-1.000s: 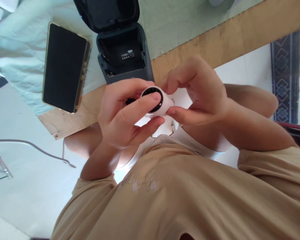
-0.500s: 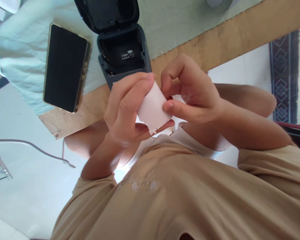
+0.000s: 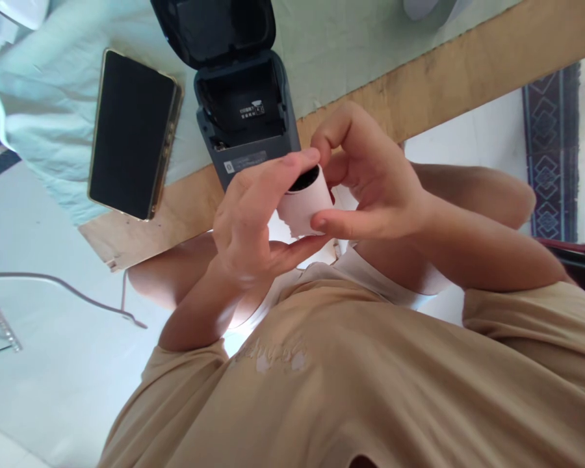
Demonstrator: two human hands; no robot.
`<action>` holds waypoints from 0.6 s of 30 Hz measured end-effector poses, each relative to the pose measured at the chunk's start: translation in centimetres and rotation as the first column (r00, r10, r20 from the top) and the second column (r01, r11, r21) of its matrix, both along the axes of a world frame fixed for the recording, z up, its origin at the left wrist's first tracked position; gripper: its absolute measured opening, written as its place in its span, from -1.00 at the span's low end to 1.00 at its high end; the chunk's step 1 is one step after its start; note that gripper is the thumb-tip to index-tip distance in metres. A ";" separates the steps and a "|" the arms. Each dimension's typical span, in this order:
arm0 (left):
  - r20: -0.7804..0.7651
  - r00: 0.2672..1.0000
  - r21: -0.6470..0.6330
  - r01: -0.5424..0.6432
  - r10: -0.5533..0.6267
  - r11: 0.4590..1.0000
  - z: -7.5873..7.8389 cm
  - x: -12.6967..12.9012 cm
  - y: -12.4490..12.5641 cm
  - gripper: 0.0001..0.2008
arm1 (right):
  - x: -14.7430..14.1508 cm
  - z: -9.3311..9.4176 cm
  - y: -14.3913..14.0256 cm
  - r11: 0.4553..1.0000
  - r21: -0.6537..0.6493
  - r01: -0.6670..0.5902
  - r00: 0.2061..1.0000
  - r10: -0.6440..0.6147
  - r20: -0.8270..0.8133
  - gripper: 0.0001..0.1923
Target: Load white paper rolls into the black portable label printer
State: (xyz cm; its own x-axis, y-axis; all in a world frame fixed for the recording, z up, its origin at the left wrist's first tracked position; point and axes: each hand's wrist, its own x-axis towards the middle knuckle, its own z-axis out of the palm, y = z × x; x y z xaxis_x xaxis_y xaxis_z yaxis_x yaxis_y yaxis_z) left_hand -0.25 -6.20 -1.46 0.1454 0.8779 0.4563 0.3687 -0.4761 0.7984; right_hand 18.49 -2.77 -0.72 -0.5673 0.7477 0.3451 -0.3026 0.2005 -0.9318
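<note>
Between both hands, above my lap, is a small white paper roll (image 3: 301,211) with a dark hollow core and a ragged torn edge. My left hand (image 3: 253,214) grips it from the left, fingers over its top and thumb beneath. My right hand (image 3: 370,185) pinches its right side, the thumb on its front surface and curled fingers behind. Just beyond the hands stands a dark label printer (image 3: 253,146), its lid (image 3: 219,32) raised. Its inner bay shows a small white printed label with a code square.
A phone (image 3: 131,133) with a black screen lies left of the printer on the pale green cloth (image 3: 336,58). The table's wooden edge (image 3: 419,91) runs diagonally in front of me. A grey cable (image 3: 53,286) hangs at the left. A patterned dark strip (image 3: 550,156) is at right.
The paper roll has been tilted in my hands, so its dark core now shows at the top. My left hand has shifted slightly right, uncovering more of the printer's front.
</note>
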 end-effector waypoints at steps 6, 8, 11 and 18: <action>-0.194 0.980 -0.087 0.029 -0.045 0.996 0.9 -0.3 0.3 -0.22 | 0.3 0.6 0.0 0.994 -0.027 -0.107 0.994 0.107 0.012 -0.72; -0.181 0.983 0.071 0.027 -0.013 0.997 0.8 -0.4 0.0 -0.30 | 0.3 0.7 0.0 0.994 -0.037 -0.104 0.994 0.105 0.029 -0.71; -0.147 0.988 0.285 -0.005 0.049 0.959 0.6 -0.1 -0.4 -0.45 | 0.2 0.7 0.0 0.996 -0.044 -0.079 0.995 0.082 0.056 -0.57; -0.092 0.956 0.011 -0.280 0.280 0.960 -0.5 -1.8 -0.2 -0.53 | 0.5 1.0 0.1 0.999 -0.050 0.008 0.997 -0.004 0.075 -0.63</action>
State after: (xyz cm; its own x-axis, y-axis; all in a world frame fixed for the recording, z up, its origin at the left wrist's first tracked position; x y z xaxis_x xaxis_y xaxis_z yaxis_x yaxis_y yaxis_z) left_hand -2.10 -6.43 -2.01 -0.0654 0.8903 0.4506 0.5584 -0.3416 0.7560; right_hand 18.99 -2.67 0.31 -0.5858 0.7663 0.2637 -0.2307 0.1543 -0.9607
